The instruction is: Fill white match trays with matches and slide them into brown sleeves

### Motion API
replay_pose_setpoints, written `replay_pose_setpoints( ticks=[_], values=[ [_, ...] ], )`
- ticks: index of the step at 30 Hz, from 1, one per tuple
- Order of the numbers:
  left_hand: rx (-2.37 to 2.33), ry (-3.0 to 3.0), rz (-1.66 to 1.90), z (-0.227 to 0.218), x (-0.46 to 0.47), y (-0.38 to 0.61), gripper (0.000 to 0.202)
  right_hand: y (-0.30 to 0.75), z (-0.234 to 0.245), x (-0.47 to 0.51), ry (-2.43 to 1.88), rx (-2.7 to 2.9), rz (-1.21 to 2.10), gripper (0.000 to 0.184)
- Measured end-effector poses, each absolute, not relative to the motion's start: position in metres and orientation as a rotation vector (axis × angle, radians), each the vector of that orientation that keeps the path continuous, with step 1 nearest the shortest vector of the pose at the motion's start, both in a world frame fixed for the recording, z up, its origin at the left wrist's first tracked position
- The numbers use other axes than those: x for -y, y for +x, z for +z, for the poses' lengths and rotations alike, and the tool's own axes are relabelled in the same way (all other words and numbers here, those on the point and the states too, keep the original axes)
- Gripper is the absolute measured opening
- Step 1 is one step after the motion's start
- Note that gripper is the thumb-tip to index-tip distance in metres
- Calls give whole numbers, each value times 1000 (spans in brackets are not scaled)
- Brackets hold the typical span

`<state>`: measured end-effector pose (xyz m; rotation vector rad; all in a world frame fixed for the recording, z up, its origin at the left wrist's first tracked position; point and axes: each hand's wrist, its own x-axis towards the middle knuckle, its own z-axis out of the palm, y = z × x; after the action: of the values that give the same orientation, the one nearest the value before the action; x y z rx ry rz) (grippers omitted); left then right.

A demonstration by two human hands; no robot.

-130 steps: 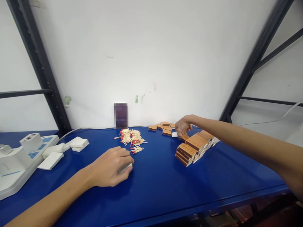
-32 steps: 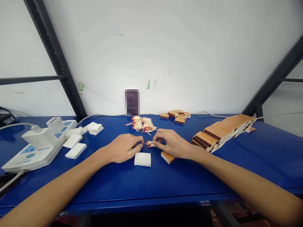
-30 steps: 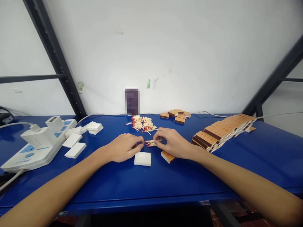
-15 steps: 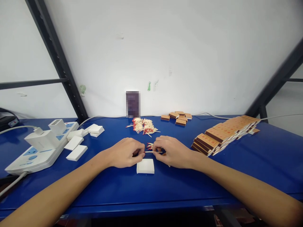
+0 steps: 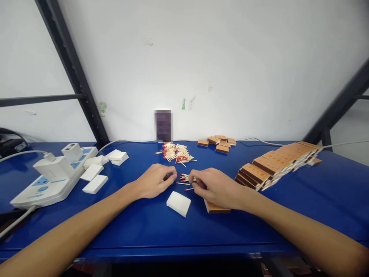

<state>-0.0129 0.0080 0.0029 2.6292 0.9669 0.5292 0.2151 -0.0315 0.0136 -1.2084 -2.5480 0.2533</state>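
My left hand (image 5: 157, 181) rests just above the blue table with its fingers curled and thumb against forefinger; nothing shows between them. Opposite it, my right hand (image 5: 216, 186) is closed, with a red-headed match (image 5: 189, 189) sticking out from its fingertips to the left. Between the hands lies a single match (image 5: 182, 183). A small bunch of matches (image 5: 183, 177) is partly hidden behind my right fingers. In front of the hands sits a white matchbox tray (image 5: 178, 204), turned at an angle. Beneath my right hand, an orange matchbox sleeve (image 5: 216, 209) is partly covered.
A loose heap of matches (image 5: 176, 153) lies farther back. Orange matchboxes (image 5: 222, 142) are scattered near the wall, and a long stack of them (image 5: 276, 159) stands right. White trays (image 5: 96, 184) lie left beside a power strip (image 5: 54, 192). A blurred dark box (image 5: 163, 126) leans against the wall.
My hands have drawn apart, and the match that was between their fingertips is no longer spanning them. The white tray has turned askew. More of the orange sleeve shows under my right hand.
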Motion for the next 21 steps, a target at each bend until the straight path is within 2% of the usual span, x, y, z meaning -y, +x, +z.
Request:
replay_pose_setpoints(
  ticks=[8,21],
  values=[
    [-1014,2617,457,4,-8,-12,14,220,13,21,-1292,2409,588,16],
    [-925,2599,533,6,-3,1,19,222,3,9,-1197,2419,456,12]
  ],
)
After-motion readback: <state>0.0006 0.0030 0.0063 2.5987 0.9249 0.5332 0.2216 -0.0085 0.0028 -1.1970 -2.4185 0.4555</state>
